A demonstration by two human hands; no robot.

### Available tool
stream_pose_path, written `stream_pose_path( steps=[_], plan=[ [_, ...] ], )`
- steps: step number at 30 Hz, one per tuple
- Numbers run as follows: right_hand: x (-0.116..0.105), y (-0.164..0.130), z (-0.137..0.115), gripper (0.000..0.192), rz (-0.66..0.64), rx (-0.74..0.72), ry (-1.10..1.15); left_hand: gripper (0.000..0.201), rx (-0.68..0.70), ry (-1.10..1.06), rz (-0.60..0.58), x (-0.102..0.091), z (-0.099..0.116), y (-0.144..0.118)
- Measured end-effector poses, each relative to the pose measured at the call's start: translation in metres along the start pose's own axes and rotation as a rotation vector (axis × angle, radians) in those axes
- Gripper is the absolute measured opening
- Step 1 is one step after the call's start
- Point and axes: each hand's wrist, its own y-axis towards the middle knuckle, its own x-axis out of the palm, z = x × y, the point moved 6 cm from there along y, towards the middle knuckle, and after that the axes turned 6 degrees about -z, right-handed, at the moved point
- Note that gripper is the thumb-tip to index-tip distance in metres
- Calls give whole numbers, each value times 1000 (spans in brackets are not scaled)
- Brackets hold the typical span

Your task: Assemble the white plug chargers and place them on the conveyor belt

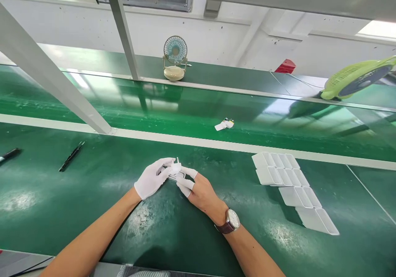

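Both hands meet around a small white plug adapter (175, 168) with two thin pins pointing up, low over the green bench. My left hand (153, 180), in a white glove, is closed on its left side. White finger covers sit on the fingertips of my right hand (198, 188), which grips the right side of the same piece. Beneath the pinned part a flat white and grey edge shows; its details are too small to make out. A watch (230, 221) is strapped on the right wrist.
On the right, rows of white open casings (286, 178) lie on the bench. Black tweezers (71, 156) and a dark-handled tool (10, 155) are at left. Past the white rail, small white parts (225, 124) rest on the green belt. Two fans (175, 58) stand behind; a slanted post rises left.
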Motion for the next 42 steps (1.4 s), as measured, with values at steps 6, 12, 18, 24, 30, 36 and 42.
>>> stream_pose_path(
  steps=[6, 12, 18, 24, 30, 36, 42],
  plan=[
    [8, -2, -2, 37, -28, 9, -114, 40, 104, 60, -1, -2, 5, -3],
    [-2, 0, -6, 32, 4, -38, -138, 45, 159, -24, 73, -6, 3, -8],
    [-13, 11, -8, 32, 32, -14, -138, 43, 197, -49, 156, -14, 7, -13],
    [14, 7, 1, 37, -44, 45, -28, 75, 468, 281, 123, 5, 33, -21],
    [12, 4, 2, 41, 35, 109, 32, 27, 473, 337, 255, -2, 33, -24],
    [16, 7, -2, 40, 15, 99, 2, 28, 423, 309, 217, -4, 32, -23],
    [12, 6, 11, 29, 158, 287, 551, 87, 447, 299, 242, 1, 33, -25]
  ],
)
